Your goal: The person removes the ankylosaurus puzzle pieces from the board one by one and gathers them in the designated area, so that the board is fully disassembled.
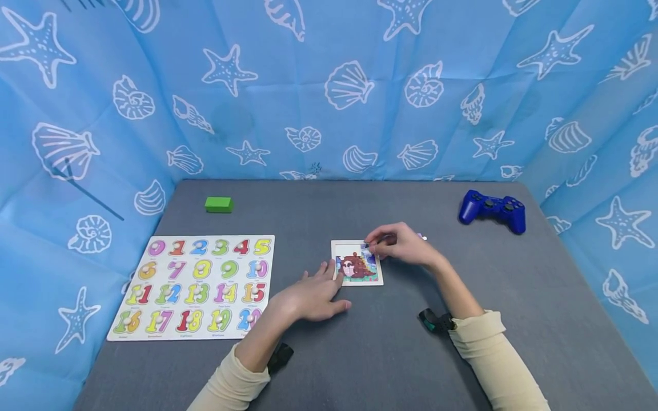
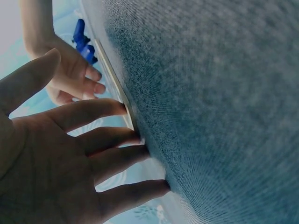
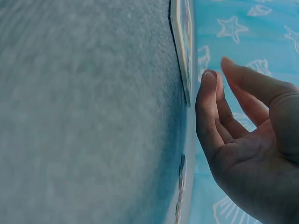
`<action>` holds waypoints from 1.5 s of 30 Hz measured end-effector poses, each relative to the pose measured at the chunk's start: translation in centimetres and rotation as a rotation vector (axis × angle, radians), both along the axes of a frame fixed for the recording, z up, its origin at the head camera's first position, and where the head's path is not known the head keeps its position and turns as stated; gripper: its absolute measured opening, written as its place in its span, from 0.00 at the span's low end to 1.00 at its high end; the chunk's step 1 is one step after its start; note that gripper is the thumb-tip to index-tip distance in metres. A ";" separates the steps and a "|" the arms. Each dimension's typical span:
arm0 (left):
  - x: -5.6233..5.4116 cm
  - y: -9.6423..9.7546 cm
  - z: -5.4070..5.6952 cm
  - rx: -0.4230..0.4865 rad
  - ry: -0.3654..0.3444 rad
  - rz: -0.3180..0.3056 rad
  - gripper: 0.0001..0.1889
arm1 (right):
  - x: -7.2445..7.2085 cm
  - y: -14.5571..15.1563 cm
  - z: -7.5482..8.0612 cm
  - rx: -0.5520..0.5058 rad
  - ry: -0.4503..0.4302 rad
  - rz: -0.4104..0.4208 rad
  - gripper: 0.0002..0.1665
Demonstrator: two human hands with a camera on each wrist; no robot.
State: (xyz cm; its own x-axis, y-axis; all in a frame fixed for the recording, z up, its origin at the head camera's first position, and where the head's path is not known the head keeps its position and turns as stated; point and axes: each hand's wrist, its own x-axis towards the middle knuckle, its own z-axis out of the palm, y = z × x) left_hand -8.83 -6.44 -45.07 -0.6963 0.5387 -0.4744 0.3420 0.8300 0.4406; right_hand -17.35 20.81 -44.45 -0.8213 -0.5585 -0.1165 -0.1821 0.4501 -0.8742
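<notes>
Two hands work well apart from a close grip: the left hand (image 1: pixel 315 294) lies with fingers straight and spread, tips touching the near-left edge of the tray (image 1: pixel 366 283); the right hand (image 1: pixel 403 245) arches over the tray's upper right corner, thumb and fingertips bent toward each other with a slight gap. The tray rests flat mid-table (image 1: pixel 390 342) and holds a picture (image 1: pixel 362 269) of a brown animal, with a white patch at upper left. On the left, the board (image 1: pixel 188 248) carries knobbed numbers, its lower right corner covered by the left forearm. Behind the right hand a purple bit (image 1: pixel 422 236) peeks out, mostly hidden; the right wrist view shows flat pieces (image 3: pixel 180 189) edge-on, too thin to make out.
</notes>
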 end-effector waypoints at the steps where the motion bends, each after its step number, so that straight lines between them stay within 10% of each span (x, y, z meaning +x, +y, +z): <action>1: -0.3 0.0 -0.9 -0.004 0.009 -0.005 0.44 | -0.1 -0.2 -0.1 0.005 0.009 0.015 0.14; 3: -0.4 0.0 -1.1 -0.009 0.015 -0.007 0.44 | -0.4 -0.5 -0.3 0.015 0.021 0.041 0.14; 10: 1.1 0.2 3.4 -0.005 -0.009 0.020 0.40 | -1.1 -1.2 -0.7 0.092 0.032 0.062 0.12; 32: 1.2 0.0 3.5 0.016 -0.005 0.006 0.38 | -0.2 -2.6 0.4 0.334 0.170 0.047 0.03; 45: 1.2 0.2 3.5 0.013 -0.002 0.008 0.37 | 0.3 -2.5 0.3 0.291 0.290 0.000 0.13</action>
State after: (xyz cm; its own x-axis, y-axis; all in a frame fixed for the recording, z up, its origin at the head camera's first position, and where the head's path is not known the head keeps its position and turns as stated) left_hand -7.61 -6.22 -41.59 -0.6998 0.5391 -0.4688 0.3339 0.8269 0.4525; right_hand -17.02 18.32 -44.14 -0.8433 -0.5363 -0.0334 -0.4020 0.6709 -0.6232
